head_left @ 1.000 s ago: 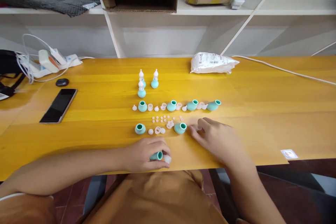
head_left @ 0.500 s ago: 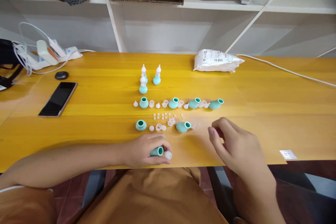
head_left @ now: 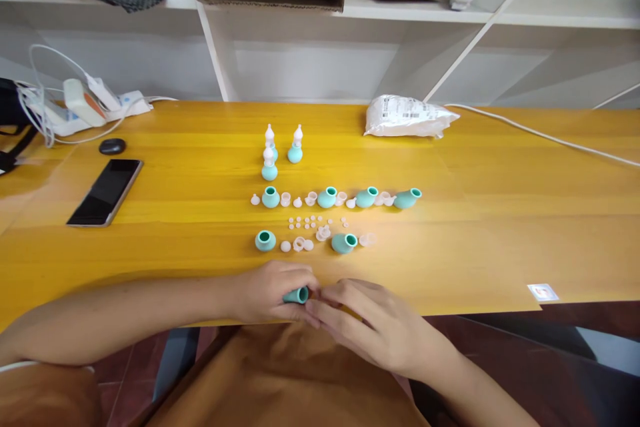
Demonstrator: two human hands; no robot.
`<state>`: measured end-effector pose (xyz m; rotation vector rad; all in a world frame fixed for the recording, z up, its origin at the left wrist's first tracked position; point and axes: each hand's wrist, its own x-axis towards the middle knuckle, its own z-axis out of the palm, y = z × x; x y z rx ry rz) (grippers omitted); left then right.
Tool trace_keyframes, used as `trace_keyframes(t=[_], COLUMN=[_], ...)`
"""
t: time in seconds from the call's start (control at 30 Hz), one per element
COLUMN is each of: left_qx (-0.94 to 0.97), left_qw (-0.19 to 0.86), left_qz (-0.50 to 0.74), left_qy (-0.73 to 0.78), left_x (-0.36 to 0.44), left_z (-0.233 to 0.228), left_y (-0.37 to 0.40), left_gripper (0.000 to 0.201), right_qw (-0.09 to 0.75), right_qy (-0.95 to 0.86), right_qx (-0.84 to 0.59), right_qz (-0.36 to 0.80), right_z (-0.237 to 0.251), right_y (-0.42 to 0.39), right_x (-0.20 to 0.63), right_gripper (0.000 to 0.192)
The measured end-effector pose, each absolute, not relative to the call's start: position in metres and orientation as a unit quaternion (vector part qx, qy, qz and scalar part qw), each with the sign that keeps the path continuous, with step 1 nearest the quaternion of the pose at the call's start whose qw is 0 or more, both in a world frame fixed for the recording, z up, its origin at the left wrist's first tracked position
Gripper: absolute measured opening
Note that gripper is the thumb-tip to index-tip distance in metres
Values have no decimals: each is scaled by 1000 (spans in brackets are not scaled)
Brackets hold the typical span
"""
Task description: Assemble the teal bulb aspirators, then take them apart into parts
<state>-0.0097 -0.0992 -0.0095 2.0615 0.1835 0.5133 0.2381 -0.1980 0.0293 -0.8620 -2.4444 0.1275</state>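
My left hand (head_left: 273, 293) rests at the near edge of the yellow table (head_left: 500, 213) and grips a teal rubber bulb (head_left: 297, 295) lying on its side. My right hand (head_left: 367, 327) touches the bulb's open end with its fingertips; whatever it pinches is hidden. Beyond the hands lie two loose teal bulbs (head_left: 265, 240) with small white parts (head_left: 313, 221) between them. Further back is a row of several teal bulbs (head_left: 327, 197) with white caps beside them. Three assembled bulbs with white tips (head_left: 270, 165) stand upright behind that row.
A black phone (head_left: 105, 191) and a small black oval object (head_left: 112, 146) lie at the left, with a power strip and white cables (head_left: 75, 103) behind. A white plastic bag (head_left: 407, 116) sits at the back right, a cable (head_left: 545, 137) beyond it. A small sticker (head_left: 543, 292) is near the right front edge.
My right hand drew back from the loose parts near the second teal bulb and came left and toward me, meeting the bulb held in my left hand. The left hand stayed put.
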Motion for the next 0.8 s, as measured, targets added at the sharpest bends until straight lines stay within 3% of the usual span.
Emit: trace_keyframes(t=[0.2,0.33,0.43,0.57,0.8], left_qx=[855,865,874,877,864], left_qw=[468,444,432,426,447], left_qz=[203,216,212,214,229], left_qy=[88,88,65,56,39], left_x=[-9,-12,-15,-13,-9], left_z=[-18,-15,-12,-11,-6], left_y=[-100,-106,-110,-110,-103], left_gripper=[54,45,50,53,37], right_qw=[246,303,271,211,270], right_qy=[-904,-792,-726,-726,-752], right_qx=[-347,-530,-632,-650,-597], right_qz=[29,-8,-12,84,77], right_z=[42,48,40,15,2], right_y=[-204,-209,-202,-178,-161], right_x=[254,295,322,334,331], right_gripper=[18,19,7,16,22])
